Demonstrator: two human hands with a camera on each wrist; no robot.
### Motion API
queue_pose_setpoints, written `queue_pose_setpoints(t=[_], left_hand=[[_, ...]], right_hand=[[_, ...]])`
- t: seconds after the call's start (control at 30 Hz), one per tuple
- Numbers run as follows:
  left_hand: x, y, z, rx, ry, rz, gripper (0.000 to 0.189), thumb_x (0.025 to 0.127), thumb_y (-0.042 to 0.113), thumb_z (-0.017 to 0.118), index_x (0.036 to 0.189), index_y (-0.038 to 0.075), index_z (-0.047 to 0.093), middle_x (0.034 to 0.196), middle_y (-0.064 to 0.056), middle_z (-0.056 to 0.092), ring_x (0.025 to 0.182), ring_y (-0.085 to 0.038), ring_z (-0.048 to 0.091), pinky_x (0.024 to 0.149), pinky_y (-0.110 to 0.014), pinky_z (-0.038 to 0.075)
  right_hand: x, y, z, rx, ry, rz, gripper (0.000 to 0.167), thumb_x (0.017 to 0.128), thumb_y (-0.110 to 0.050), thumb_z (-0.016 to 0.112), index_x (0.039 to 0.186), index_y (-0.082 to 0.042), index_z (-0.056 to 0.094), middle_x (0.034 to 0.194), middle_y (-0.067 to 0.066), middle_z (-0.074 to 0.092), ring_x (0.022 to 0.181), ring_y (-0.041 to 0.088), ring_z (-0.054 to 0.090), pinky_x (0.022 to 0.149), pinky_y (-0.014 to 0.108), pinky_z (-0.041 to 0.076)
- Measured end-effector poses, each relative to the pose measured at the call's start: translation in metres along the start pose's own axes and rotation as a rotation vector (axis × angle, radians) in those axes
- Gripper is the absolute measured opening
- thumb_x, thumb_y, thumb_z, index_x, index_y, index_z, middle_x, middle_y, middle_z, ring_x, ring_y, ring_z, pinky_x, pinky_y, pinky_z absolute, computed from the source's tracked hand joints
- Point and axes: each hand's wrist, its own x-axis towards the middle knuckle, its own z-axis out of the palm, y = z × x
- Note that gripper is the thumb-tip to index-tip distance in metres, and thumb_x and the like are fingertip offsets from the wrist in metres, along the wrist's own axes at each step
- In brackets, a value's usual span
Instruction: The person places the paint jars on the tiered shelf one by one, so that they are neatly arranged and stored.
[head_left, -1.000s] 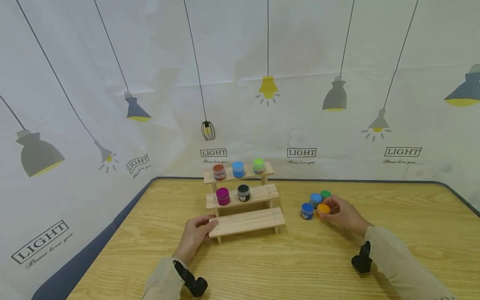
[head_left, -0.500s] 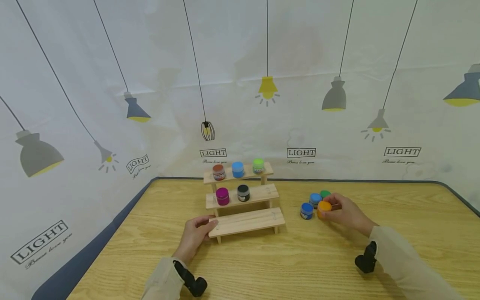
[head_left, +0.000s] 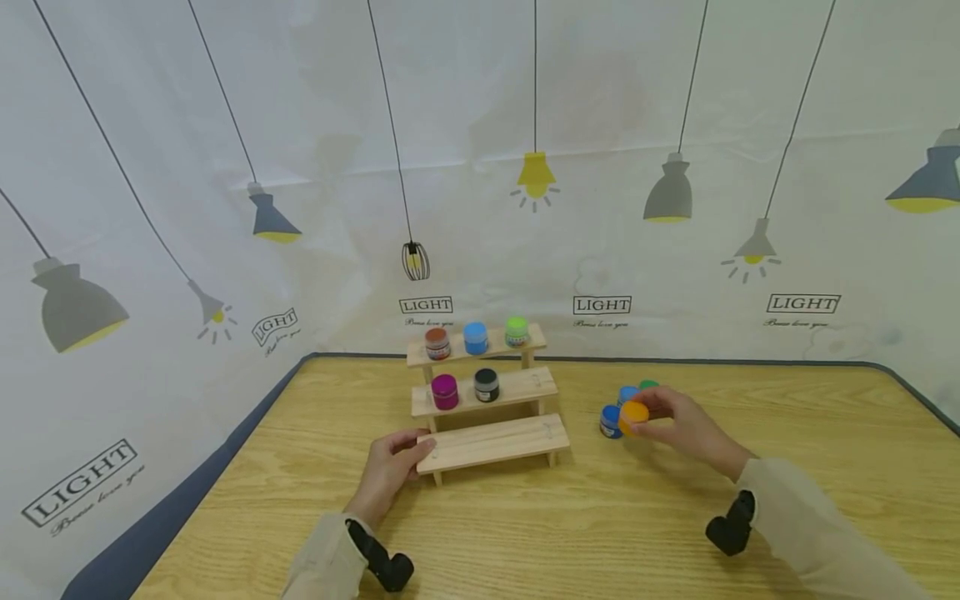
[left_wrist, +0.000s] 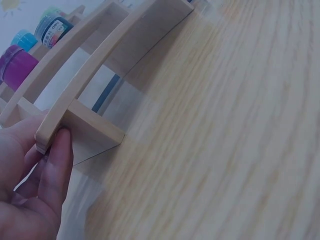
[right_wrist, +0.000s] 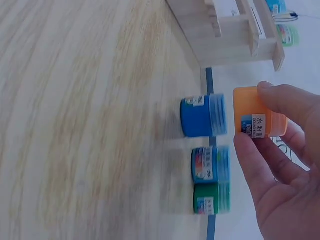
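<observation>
My right hand [head_left: 686,425] pinches an orange paint jar [right_wrist: 250,111] between thumb and fingers, raised off the table. Close by stand a dark blue paint jar [right_wrist: 196,116], a lighter blue jar [right_wrist: 204,164] and a green jar [right_wrist: 207,199]; in the head view the orange jar partly covers them. My left hand [head_left: 390,471] grips the left end of the lowest step of a three-step wooden rack [head_left: 495,443], thumb on top and fingers beneath. On the middle step sit a magenta jar [head_left: 445,392] and a black jar [head_left: 487,385]; the lowest step is bare.
The top step carries a reddish-brown jar [head_left: 437,342], a light blue jar [head_left: 476,338] and a lime green jar [head_left: 517,331]. The wooden table [head_left: 525,533] ends at a dark edge before a lamp-printed wall covering [head_left: 480,167].
My right hand has lifted the orange jar from beside the other jars and moved it slightly left, in front of the dark blue one. The left hand stays on the rack.
</observation>
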Motion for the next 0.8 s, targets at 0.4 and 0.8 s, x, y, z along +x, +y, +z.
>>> queue_pose_setpoints(t=[0.4,0.8], left_hand=[[0.000,0.002,0.000,-0.008,-0.006,-0.004,0.037,0.081,0.020,0.065,0.110,-0.003,0.060,0.087,-0.006,0.057,0.060,-0.008,0.046,0.051,-0.022,0.042],[-0.001,0.002,0.000,-0.013,-0.010,-0.010,0.037,0.081,0.020,0.065,0.111,-0.003,0.059,0.090,-0.007,0.057,0.061,-0.008,0.047,0.051,-0.022,0.041]], right_hand=[[0.007,-0.026,0.013,0.052,-0.044,-0.117,0.041,0.080,-0.013,0.066,0.112,0.008,0.052,0.100,0.014,0.057,0.090,0.025,0.055,0.078,0.043,0.044],[0.019,-0.052,0.030,0.063,-0.138,-0.143,0.043,0.082,-0.017,0.063,0.116,0.007,0.051,0.102,0.013,0.058,0.092,0.024,0.055,0.075,0.028,0.046]])
